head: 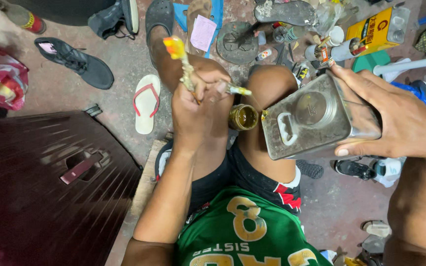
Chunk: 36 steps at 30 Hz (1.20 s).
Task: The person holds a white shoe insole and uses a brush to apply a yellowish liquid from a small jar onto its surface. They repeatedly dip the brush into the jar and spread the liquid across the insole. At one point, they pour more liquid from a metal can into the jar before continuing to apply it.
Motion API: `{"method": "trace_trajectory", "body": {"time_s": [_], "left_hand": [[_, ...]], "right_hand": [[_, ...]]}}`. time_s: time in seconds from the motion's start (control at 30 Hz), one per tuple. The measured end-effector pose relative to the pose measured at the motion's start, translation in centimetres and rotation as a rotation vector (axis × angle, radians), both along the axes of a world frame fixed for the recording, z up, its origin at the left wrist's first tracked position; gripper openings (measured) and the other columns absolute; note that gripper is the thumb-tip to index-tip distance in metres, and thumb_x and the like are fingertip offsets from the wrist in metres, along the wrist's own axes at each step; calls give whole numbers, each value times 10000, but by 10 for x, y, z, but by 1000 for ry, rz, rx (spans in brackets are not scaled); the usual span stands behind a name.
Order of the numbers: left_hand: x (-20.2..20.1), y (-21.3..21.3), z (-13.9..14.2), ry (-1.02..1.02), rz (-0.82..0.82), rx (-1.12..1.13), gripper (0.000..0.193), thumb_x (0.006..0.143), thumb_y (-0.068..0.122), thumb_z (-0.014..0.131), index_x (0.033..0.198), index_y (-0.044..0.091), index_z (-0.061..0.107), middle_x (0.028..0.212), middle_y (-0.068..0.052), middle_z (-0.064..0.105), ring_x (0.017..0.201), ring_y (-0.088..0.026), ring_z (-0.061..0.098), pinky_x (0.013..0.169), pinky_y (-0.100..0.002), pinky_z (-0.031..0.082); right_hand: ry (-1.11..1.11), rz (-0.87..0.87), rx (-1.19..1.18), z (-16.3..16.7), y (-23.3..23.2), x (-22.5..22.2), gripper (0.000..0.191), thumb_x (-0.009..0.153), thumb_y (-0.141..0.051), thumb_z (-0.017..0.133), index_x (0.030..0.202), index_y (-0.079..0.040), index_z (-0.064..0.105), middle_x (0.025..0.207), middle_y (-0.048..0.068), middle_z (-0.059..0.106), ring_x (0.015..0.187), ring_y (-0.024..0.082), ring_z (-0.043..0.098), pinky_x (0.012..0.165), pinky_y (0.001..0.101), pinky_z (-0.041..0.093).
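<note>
Down between the knees, the left hand (195,106) is clenched around a brush (188,69) (its handle crusted with dried glue, the orange-yellow end pointing up and away). The same hand seems to steady a small jar (243,117) of amber liquid; the jar sits just right of the fist, between the two knees, though how it is held I cannot tell.

The right hand (395,118) grasps a flat metal can (311,116) from its far side, fingers along the top edge and thumb underneath. The can is tipped toward the jar, its near corner almost touching the jar's rim. A round cap and a pull tab show on its face.

Around them the floor is littered: a white flip-flop (147,102) with red straps left of the hand, a black sneaker (75,61) farther left, a dark red case (40,182) at lower left, a yellow box (378,29) at upper right.
</note>
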<state>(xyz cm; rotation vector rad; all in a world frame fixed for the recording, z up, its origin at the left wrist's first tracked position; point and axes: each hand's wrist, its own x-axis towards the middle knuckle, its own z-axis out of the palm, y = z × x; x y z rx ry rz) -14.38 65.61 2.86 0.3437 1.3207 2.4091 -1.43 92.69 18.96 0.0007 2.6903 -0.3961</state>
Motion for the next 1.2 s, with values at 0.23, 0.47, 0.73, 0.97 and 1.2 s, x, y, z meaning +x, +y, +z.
{"method": "trace_trajectory", "body": {"time_s": [0.23, 0.47, 0.73, 0.97, 1.2], "left_hand": [[-7, -15, -10, -141, -56, 54, 349, 962, -21, 677, 780, 111, 410, 1039, -90, 727, 768, -36, 548, 647, -175, 473], [-11, -21, -21, -169, 2, 152, 294, 952, -78, 672, 809, 53, 452, 1062, -117, 704, 887, -76, 595, 808, -209, 514], [-28, -33, -38, 9, -54, 73, 214, 1002, -41, 657, 861, 27, 512, 1075, -125, 701, 930, -84, 628, 843, -219, 536], [-33, -35, -41, 35, -55, 133, 348, 1008, -32, 669, 808, 61, 399, 1103, -133, 710, 952, -81, 638, 860, -219, 543], [-34, -29, -48, 4, -63, 171, 351, 1006, -36, 657, 802, 66, 390, 1111, -140, 707, 968, -89, 658, 862, -220, 553]], "right_hand": [[-66, 21, 93, 2, -26, -25, 1403, 482, -566, 880, 1650, -97, 260, 1334, 182, 555, 1225, 386, 567, 943, 451, 473], [-62, 75, 66, -5, -43, -48, 1321, 524, -545, 854, 1618, -57, 297, 1363, 220, 551, 1257, 409, 557, 1000, 477, 454], [-192, -2, 208, -10, -56, -64, 1366, 517, -588, 901, 1623, -89, 273, 1288, 186, 568, 1212, 381, 593, 978, 473, 492], [-203, -10, 182, -14, -55, -72, 1360, 495, -570, 887, 1616, -104, 273, 1290, 184, 566, 1198, 379, 593, 954, 478, 490], [-219, -18, 187, -16, -53, -73, 1380, 503, -587, 918, 1617, -107, 261, 1299, 191, 559, 1209, 383, 589, 967, 481, 486]]}}
